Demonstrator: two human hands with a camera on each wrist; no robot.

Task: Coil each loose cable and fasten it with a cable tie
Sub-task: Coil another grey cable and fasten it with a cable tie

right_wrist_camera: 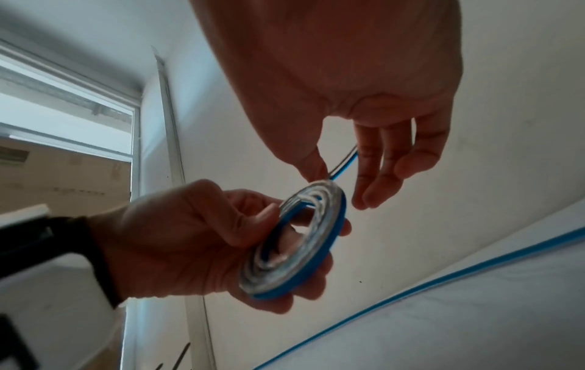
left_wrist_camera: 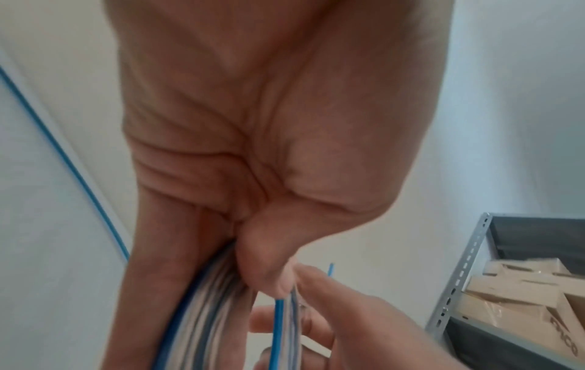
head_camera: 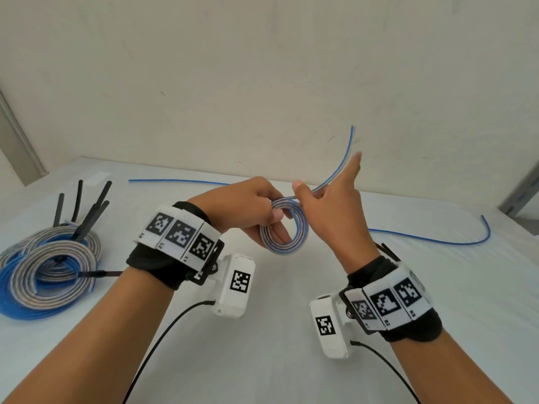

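Note:
My left hand (head_camera: 278,224) grips a small flat coil of blue-and-silver cable (head_camera: 284,231) above the table, thumb on top and fingers through the ring. In the right wrist view the coil (right_wrist_camera: 294,240) sits tilted in that hand (right_wrist_camera: 190,237). My right hand (head_camera: 325,189) is at the coil's upper right with its fingers straight. Its thumb touches the coil's top, and the free tail (head_camera: 345,153) runs between thumb and fingers and rises past the extended index finger. The left wrist view shows the coil's strands (left_wrist_camera: 205,300) under the thumb.
A pile of tied coils (head_camera: 49,266) with black cable ties (head_camera: 99,205) sticking up lies at the left of the white table (head_camera: 277,360). Loose blue cable lies at the back left (head_camera: 175,180) and right (head_camera: 437,242). A metal shelf with cardboard boxes (left_wrist_camera: 522,295) stands nearby.

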